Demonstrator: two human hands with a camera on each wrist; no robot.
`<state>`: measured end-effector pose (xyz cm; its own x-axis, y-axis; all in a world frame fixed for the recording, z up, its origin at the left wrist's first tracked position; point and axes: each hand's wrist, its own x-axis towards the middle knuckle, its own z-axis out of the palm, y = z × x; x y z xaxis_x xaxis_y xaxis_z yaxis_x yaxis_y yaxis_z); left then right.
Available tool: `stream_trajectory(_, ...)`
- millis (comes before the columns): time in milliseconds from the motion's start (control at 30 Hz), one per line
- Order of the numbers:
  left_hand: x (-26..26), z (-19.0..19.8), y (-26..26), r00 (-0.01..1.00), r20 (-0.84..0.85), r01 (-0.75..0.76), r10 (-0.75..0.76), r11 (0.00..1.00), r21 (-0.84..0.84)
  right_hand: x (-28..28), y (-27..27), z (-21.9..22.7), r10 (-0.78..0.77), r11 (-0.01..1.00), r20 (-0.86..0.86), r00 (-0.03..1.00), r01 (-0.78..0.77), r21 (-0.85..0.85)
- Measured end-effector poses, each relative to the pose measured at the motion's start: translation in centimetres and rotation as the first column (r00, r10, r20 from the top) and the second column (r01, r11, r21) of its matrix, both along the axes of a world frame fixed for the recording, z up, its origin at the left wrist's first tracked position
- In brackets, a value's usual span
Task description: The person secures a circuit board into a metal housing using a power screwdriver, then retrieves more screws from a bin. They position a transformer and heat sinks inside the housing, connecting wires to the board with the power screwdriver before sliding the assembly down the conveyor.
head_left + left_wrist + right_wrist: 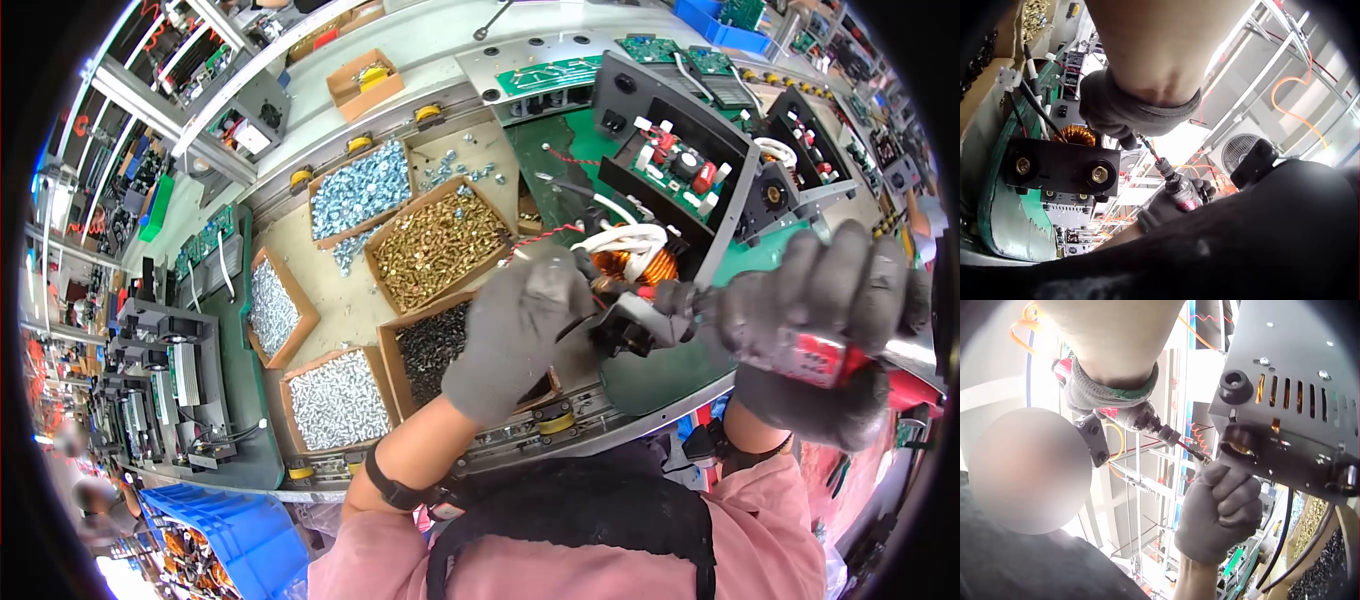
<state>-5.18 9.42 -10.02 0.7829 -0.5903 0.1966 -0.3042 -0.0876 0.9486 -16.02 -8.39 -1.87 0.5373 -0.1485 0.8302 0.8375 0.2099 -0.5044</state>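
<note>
Both hands wear grey gloves. The right hand grips a power screwdriver with a red label, its bit pointing at the left hand. The left hand has curled fingers and pinches a small brass-coloured screw at the bit's tip. Beside them stands a black metal housing with slots and round feet. In the head view the left hand is left of a copper coil with white wires. The left wrist view shows the coil behind a black part with two round feet.
Cardboard boxes of blue, brass, black and silver screws lie left of the hands. An open housing with a circuit board stands behind. A blue crate is at the lower left; a roller rail runs along the bench's front edge.
</note>
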Motion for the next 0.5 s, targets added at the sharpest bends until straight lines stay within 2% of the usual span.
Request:
stream_trajectory(33, 0.6, -0.1, -1.0, 0.941, 0.309, -0.088, 0.139, 0.981, -0.175, -1.2, -1.3, 0.5, -0.046, 0.999, -0.022, 0.999, 0.045, -0.014)
stream_trajectory(67, 0.5, 0.4, -1.7, 0.942, 0.310, -0.074, 0.128, 0.981, -0.180, -2.3, -2.5, 1.1, -0.092, 0.995, -0.044, 0.995, 0.091, -0.030)
stream_trajectory(100, 0.2, 1.3, -2.5, 0.842, 0.518, -0.098, 0.150, 0.987, -0.126, -3.5, -3.3, 1.9, -0.225, 0.974, 0.002, 0.974, 0.225, 0.003)
stream_trajectory(133, -0.4, 2.3, -3.1, 0.701, 0.696, -0.136, 0.153, 0.987, -0.080, -4.1, -3.1, 3.1, -0.376, 0.924, -0.028, 0.926, 0.377, 0.063)
stream_trajectory(167, -1.3, 3.5, -3.9, 0.674, 0.735, -0.122, 0.068, 0.992, 0.020, -5.1, -6.3, 3.9, -0.266, 0.952, 0.090, 0.960, 0.276, -0.130)
stream_trajectory(200, -2.3, 4.3, -5.0, 0.642, 0.767, -0.113, -0.019, 0.986, 0.119, -5.9, -9.6, 4.3, -0.127, 0.927, 0.184, 0.975, 0.182, -0.327)
stream_trajectory(233, -3.0, 4.3, -6.1, 0.613, 0.786, -0.098, -0.080, 0.979, 0.176, -6.0, -9.7, 4.6, -0.135, 0.925, 0.185, 0.973, 0.191, -0.330)
stream_trajectory(300, -3.4, 3.7, -7.4, 0.616, 0.785, -0.099, -0.062, 0.983, 0.155, -5.7, -9.0, 5.0, -0.209, 0.890, 0.349, 0.914, 0.325, -0.319)
stream_trajectory(333, -3.4, 3.3, -7.8, 0.620, 0.784, -0.106, -0.043, 0.985, 0.137, -5.2, -7.6, 5.0, -0.220, 0.886, 0.351, 0.910, 0.337, -0.318)
stream_trajectory(400, -3.0, 2.8, -7.6, 0.601, 0.798, -0.053, -0.047, 0.994, 0.098, -4.1, -4.2, 4.8, -0.277, 0.955, 0.397, 0.875, 0.296, 0.013)
stream_trajectory(433, -2.8, 2.7, -7.5, 0.606, 0.791, 0.000, -0.084, 0.994, 0.105, -4.8, -5.6, 4.6, -0.279, 0.955, 0.397, 0.875, 0.297, 0.016)
stream_trajectory(467, -2.6, 2.8, -7.3, 0.607, 0.786, 0.048, -0.117, 0.993, 0.110, -6.1, -8.2, 4.4, -0.256, 0.946, 0.375, 0.891, 0.310, -0.091)
stream_trajectory(500, -2.5, 2.9, -6.9, 0.598, 0.785, 0.065, -0.163, 0.986, 0.154, -5.5, -8.5, 5.1, -0.235, 0.929, 0.353, 0.906, 0.316, -0.194)
